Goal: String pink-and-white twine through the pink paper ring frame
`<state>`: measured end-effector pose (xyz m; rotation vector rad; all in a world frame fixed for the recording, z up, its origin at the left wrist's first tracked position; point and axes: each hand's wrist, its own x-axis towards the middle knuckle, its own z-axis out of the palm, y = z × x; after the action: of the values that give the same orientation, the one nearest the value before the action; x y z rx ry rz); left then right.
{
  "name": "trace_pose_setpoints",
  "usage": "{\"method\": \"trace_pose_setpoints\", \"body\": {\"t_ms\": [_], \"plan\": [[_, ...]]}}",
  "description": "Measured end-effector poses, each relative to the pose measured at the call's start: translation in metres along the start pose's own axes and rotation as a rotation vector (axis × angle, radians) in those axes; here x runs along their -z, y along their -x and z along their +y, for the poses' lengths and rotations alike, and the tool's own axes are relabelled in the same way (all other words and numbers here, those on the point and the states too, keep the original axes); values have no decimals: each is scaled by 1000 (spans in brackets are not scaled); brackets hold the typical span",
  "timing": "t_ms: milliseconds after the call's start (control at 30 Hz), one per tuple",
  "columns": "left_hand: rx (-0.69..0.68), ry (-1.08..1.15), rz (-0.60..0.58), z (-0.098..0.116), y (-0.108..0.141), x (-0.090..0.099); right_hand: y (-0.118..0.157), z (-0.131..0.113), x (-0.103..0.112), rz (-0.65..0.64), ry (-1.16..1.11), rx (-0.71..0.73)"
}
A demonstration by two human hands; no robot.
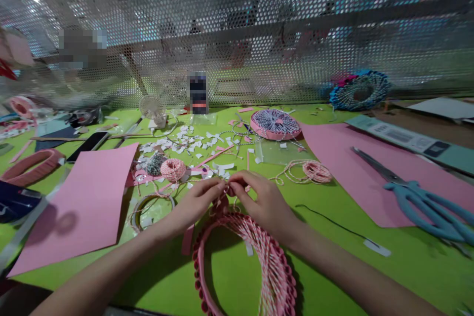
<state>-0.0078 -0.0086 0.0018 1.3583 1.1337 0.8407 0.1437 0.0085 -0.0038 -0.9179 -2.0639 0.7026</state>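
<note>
A pink ring with a scalloped edge (277, 261), its right side laced with pink-and-white string, rests at the near middle of the green table. At its far rim, my left hand (200, 201) pinches the string with thumb and forefinger. Fingertip to fingertip with it, my right hand (264, 202) is closed in a pinch on the same string. My fingers hide most of the piece between them. Beyond my left hand lie a pink string ball (173, 170) and a grey ball of yarn (154, 163). A roll of tape (140, 210) is beside my left wrist.
Large blue-handled scissors (418, 202) lie on pink sheet (348, 158) at right. Another pink sheet (85, 197) is at left. Paper scraps (185, 139), a string coil (317, 172) and a round string-woven piece (276, 123) lie farther back. A perforated metal screen (237, 34) stands behind.
</note>
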Motion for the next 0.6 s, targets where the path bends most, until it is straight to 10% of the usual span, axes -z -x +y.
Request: {"method": "trace_pose_setpoints", "body": {"t_ms": [433,600], "plan": [[-277,-292,111,2,4,1,-1,0,-4,1,-45,-78],[-174,-133,64,3,2,-2,1,0,-5,47,0,-23]]}}
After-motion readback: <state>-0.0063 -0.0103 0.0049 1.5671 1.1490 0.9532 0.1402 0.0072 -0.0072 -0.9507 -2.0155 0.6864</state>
